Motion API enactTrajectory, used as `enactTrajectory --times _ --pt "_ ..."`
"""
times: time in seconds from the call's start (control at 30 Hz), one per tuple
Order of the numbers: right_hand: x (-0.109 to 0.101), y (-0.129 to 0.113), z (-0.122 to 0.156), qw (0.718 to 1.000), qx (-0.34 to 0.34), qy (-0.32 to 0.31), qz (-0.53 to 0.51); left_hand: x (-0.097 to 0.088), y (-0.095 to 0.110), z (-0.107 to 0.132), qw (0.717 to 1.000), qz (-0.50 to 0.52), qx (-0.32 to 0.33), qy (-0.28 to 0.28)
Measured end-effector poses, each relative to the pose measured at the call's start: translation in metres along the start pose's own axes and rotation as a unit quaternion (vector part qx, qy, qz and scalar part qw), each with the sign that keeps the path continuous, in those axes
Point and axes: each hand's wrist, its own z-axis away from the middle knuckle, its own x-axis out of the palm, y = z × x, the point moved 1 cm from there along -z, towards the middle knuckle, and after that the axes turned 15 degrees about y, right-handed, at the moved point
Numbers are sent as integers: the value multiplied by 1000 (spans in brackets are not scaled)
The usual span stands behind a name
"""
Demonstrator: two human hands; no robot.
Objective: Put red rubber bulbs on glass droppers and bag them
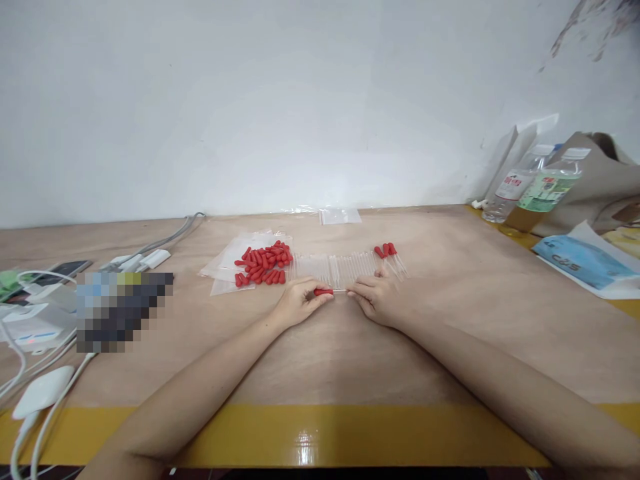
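Observation:
My left hand pinches a red rubber dropper bulb between thumb and fingers. From the bulb's open end a clear glass tube runs level to my right hand, whose fingers are closed on its other end. Whether the tube sits inside the bulb I cannot tell. Behind both hands lies a row of clear tubes. A heap of red bulbs rests on plastic bags left of the row. Right of it lie 3 droppers with red bulbs fitted on their tubes.
Chargers, white cables and a blurred-out dark object cover the left side. Clear bottles, a paper bag and a blue packet stand at the right. A small plastic bag lies by the wall.

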Motion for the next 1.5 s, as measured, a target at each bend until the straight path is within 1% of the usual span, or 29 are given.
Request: enactTrajectory --times 0.13,0.3,0.43,0.57,0.73,0.87,0.93,1.0,1.03,1.1,1.2,1.27,1.33,1.5 --pt "2 -1 2 1000 -2 -3 -11 1 1 1 1000 -5 5 -1" --pt "5 -1 3 1000 -14 -4 -25 3 3 2 1000 2 10 -26" --pt "8 -1 3 999 -20 -7 -26 4 4 2 999 5 22 -29" --pt "12 -2 3 999 -10 -21 -29 5 4 1 999 5 31 -37" --pt "11 -3 -4 999 4 -30 -11 5 0 -1 1000 0 17 -9" --pt "2 3 -7 999 0 -28 18 0 -3 -2 997 -52 49 8" --pt "-4 15 -8 998 45 -4 40 -3 -5 -1 993 -97 60 34" --pt "-12 33 -9 987 142 26 67 -5 -6 0 988 -130 64 47" --pt "-15 43 -10 977 198 29 79 -5 -7 0 987 -138 66 45" --pt "-20 63 -11 945 300 42 127 -5 -7 1 987 -144 71 31" --pt "-20 82 -9 897 401 15 186 -3 -7 2 987 -144 68 19" --pt "-15 87 -6 874 441 -7 202 -3 -7 2 988 -144 62 18" --pt "-8 88 -1 864 459 -18 204 -3 -7 2 988 -143 57 16" --pt "3 85 5 870 449 -45 199 -3 -9 3 988 -141 55 12"
